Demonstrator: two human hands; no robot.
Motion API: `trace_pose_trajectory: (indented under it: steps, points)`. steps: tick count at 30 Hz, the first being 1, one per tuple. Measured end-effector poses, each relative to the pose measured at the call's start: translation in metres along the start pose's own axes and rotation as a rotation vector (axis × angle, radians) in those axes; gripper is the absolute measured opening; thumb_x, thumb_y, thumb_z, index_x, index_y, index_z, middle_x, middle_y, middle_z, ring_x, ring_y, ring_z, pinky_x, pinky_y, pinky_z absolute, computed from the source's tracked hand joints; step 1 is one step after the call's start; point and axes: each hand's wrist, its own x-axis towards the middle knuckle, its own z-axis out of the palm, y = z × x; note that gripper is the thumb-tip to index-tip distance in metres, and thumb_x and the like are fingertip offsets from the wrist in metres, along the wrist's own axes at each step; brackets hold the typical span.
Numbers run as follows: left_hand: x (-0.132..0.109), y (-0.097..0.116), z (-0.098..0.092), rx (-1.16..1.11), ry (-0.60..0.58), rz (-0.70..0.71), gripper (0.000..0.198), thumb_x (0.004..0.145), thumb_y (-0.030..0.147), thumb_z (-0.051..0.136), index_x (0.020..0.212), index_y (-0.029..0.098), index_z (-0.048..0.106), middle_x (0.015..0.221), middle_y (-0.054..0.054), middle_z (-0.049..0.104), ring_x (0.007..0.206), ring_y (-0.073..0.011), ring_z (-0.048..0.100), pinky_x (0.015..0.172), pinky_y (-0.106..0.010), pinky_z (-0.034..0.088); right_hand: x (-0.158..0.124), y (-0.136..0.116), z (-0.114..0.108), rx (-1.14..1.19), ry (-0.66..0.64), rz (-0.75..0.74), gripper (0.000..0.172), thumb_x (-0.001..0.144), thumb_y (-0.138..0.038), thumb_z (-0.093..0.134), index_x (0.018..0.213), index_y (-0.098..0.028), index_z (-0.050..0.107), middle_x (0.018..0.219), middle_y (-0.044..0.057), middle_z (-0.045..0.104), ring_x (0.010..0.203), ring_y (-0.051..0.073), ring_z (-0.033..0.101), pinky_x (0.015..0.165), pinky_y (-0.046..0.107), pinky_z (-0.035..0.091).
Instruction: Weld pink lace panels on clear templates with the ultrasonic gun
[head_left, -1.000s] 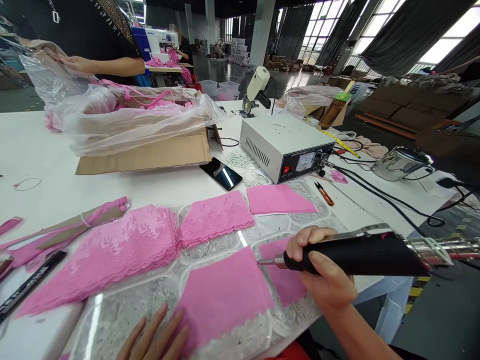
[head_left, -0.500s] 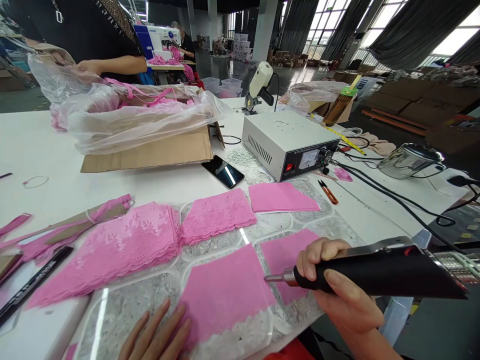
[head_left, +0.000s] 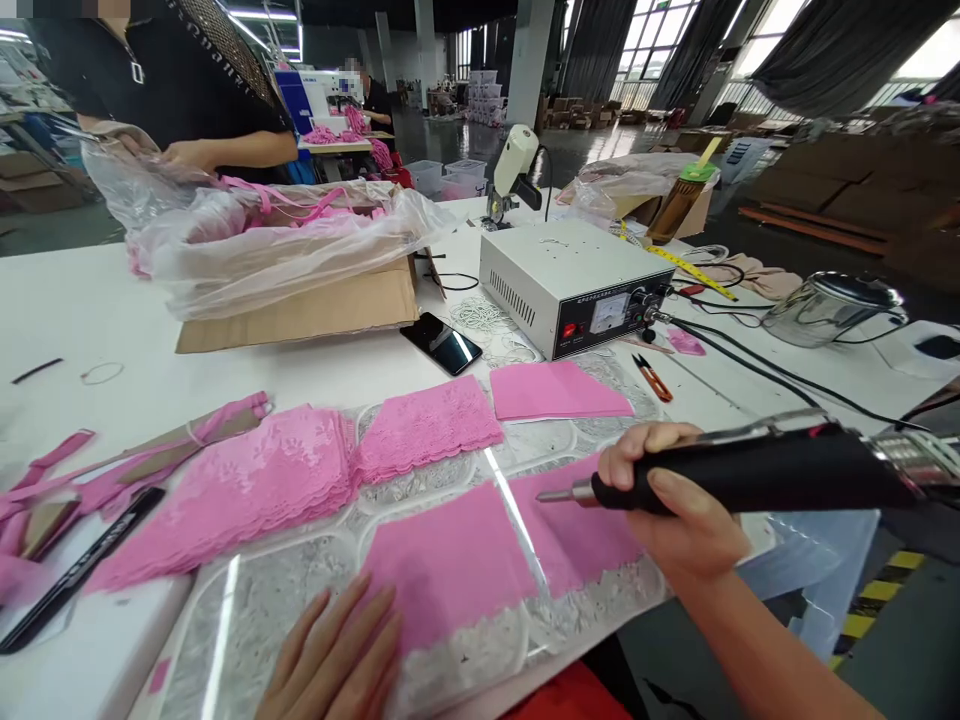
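Observation:
My left hand [head_left: 337,655] lies flat with fingers stretched out, its fingertips on the left edge of a pink fabric piece [head_left: 450,560]. In my right hand [head_left: 690,520] is a black corded handpiece [head_left: 780,468] with a narrow metal tip, gripped with the fingers wrapped round it. The tip points left, over a second pink fabric piece [head_left: 577,545]; whether it touches the cloth I cannot tell. Behind these lie a pink lace piece [head_left: 431,425] and a plain pink fabric stack [head_left: 559,390]. A thick stack of pink lace pieces [head_left: 255,490] rests to the left.
Behind the fabric stand a grey control box [head_left: 577,275] with cables, a phone [head_left: 441,343] and orange-handled thread snips [head_left: 651,378]. A plastic-lined carton [head_left: 300,310] sits at back left, near a person in black [head_left: 172,90]. A black marker [head_left: 82,570] lies left; a glass pot [head_left: 832,310] stands right.
The handpiece tip has shifted from the right edge of the left fabric piece to over the right piece, and the tool is higher. My left hand stays on the fabric. The view has shifted slightly.

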Motion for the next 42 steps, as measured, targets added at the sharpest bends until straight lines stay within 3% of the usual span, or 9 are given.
trace_pose_trajectory:
  steps: [3,6,11,16,26,42]
  points:
    - [0.043,0.023,0.005,-0.049,-0.062,0.010,0.027,0.097,0.009,0.049,0.117,0.016,0.065,0.120,-0.007,0.070,0.133,-0.0196,0.052,0.120,-0.038,0.030,0.014,0.003,-0.004,0.027,-0.012,0.017,0.011,0.073,-0.023,0.068,0.083,-0.023,0.064,0.078,-0.001,0.056,0.057,0.011,0.055,0.051,0.029,0.051]
    - [0.079,0.046,0.022,-0.098,-0.044,0.007,0.024,0.098,0.010,0.047,0.113,0.014,0.066,0.115,-0.009,0.072,0.125,-0.0202,0.058,0.116,-0.040,0.037,0.023,0.005,-0.004,0.062,-0.039,0.041,0.011,0.072,-0.022,0.066,0.083,-0.023,0.064,0.078,-0.001,0.055,0.057,0.011,0.056,0.052,0.029,0.051]
    - [0.107,0.069,0.054,-0.065,-0.063,0.006,0.023,0.098,0.016,0.050,0.113,0.014,0.067,0.114,-0.008,0.072,0.115,-0.0215,0.064,0.109,-0.043,0.046,0.027,0.012,-0.003,0.096,-0.085,0.082,0.010,0.076,-0.025,0.066,0.086,-0.024,0.063,0.081,-0.001,0.055,0.060,0.013,0.057,0.049,0.030,0.054]
    - [0.109,0.076,0.067,-0.031,-0.106,0.006,0.026,0.097,0.020,0.051,0.117,0.014,0.066,0.122,-0.010,0.069,0.122,-0.0256,0.060,0.107,-0.047,0.049,0.024,0.023,-0.004,0.102,-0.138,0.124,0.012,0.081,-0.028,0.066,0.092,-0.025,0.061,0.085,0.000,0.055,0.064,0.014,0.057,0.048,0.029,0.054]
    - [0.104,0.074,0.071,-0.043,-0.161,0.007,0.031,0.096,0.025,0.054,0.123,0.016,0.065,0.130,-0.010,0.065,0.128,-0.0272,0.056,0.111,-0.050,0.042,0.022,0.028,-0.005,0.047,-0.146,0.120,0.011,0.082,-0.028,0.065,0.093,-0.027,0.062,0.085,0.000,0.055,0.065,0.015,0.058,0.062,0.034,0.053]
    - [0.106,0.070,0.073,-0.058,-0.108,0.015,0.029,0.096,0.026,0.052,0.119,0.015,0.067,0.128,-0.009,0.067,0.125,-0.0262,0.058,0.114,-0.047,0.039,0.019,0.034,-0.002,0.039,-0.221,0.026,0.007,0.088,-0.024,0.062,0.092,-0.025,0.057,0.086,0.000,0.057,0.065,0.013,0.058,0.057,0.032,0.055]
